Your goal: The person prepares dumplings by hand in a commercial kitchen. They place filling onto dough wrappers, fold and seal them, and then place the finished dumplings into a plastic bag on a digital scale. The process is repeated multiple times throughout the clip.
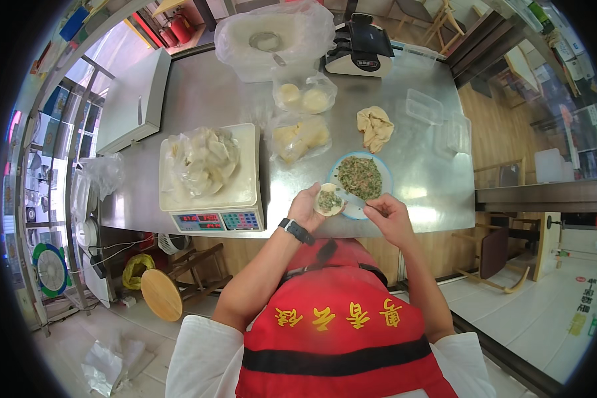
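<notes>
My left hand [306, 208] cradles a round dough wrapper [323, 211] near the front edge of the table. A mound of green-flecked filling [330, 200] lies on the wrapper. Between the fingers of my right hand [389, 219] is the handle of a flat spreading knife [352, 199], its blade reaching over to the filling. Just beyond both hands sits a blue-rimmed white plate [387, 171] with chopped meat and greens [359, 174] spread across it. My right hand partly covers the plate's near edge.
A digital scale [251, 209] bears a plastic bag of dough pieces [206, 161]. Bagged dough [301, 137], bagged round pieces [303, 97] and a crumpled cloth [374, 127] lie beyond. Plastic containers [424, 107] stand right; a black-lidded appliance [360, 47] and a plastic-covered tub with a strainer [266, 42] stand at the back.
</notes>
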### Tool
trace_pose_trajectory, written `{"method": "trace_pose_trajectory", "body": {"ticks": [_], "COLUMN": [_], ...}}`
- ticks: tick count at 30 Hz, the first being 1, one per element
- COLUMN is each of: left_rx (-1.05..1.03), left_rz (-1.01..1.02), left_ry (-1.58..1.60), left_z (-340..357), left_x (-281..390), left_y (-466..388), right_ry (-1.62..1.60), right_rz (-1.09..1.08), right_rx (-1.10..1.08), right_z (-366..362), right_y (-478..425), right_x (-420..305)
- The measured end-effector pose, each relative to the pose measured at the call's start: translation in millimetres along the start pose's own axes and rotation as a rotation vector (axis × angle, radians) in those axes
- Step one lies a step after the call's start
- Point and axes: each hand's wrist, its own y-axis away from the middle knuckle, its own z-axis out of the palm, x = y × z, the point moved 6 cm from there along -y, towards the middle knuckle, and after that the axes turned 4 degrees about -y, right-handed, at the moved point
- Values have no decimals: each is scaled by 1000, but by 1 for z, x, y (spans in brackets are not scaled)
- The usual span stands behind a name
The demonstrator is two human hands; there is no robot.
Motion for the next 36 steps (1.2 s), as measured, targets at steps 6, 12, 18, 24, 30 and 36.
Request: {"method": "trace_pose_trajectory", "body": {"ticks": [6, 12, 18, 24, 30, 36], "left_rx": [-59, -72, -67, -65, -65, -48], "left_rz": [59, 26, 111, 225, 189, 176], "left_ry": [30, 29, 70, 164, 108, 69], "left_z": [-3, 6, -7, -11, -3, 14], "left_x": [1, -10, 5, 17, 16, 14], "left_y": [-1, 4, 6, -1, -7, -4], "right_ry": [181, -276, -182, 158, 881, 427], "right_rz": [-9, 630, 539, 90, -60, -101], "right_rx": [-55, -230, -191, -164, -17, 51], "right_z": [6, 14, -15, 13, 14, -9], "right_y": [-9, -4, 9, 3, 14, 13], "right_x": [7, 24, 20, -11, -48, -27]}}
